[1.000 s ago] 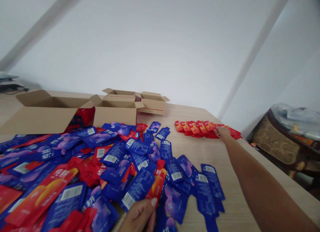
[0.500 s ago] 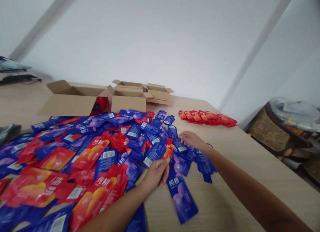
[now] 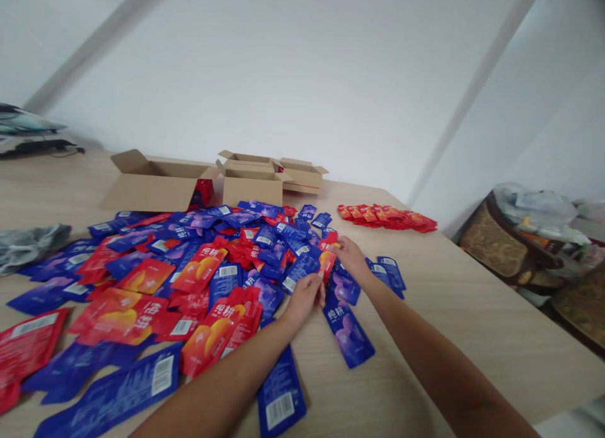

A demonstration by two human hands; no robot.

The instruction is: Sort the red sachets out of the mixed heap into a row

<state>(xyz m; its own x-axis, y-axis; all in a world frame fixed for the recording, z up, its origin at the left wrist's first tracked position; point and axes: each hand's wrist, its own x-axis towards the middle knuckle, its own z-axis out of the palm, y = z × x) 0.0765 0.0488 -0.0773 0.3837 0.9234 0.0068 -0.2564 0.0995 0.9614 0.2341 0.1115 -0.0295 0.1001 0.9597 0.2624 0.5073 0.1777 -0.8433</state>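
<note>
A small red pouch [image 3: 327,259] with orange fruit printed on it is held up between my hands. My left hand [image 3: 305,299] is closed on its lower end. My right hand [image 3: 350,256] has its fingers closed at the upper right edge of the same pouch. Under and around both hands lie blue pouches with purple fruit. One blue pouch [image 3: 348,334] lies face up on the table just below my hands. Another blue pouch [image 3: 282,387] lies barcode up near my left forearm.
A big mixed heap of red and blue pouches [image 3: 198,268] spreads leftward. Open cardboard boxes [image 3: 253,191] stand behind it. A row of overlapping red pouches [image 3: 385,217] lies at the far right of the table. Grey crumpled material [image 3: 33,246] sits at left.
My right hand has moved left from the blue pouches to the red pouch in my left hand. The view has shifted slightly, showing more of the table's left side.
</note>
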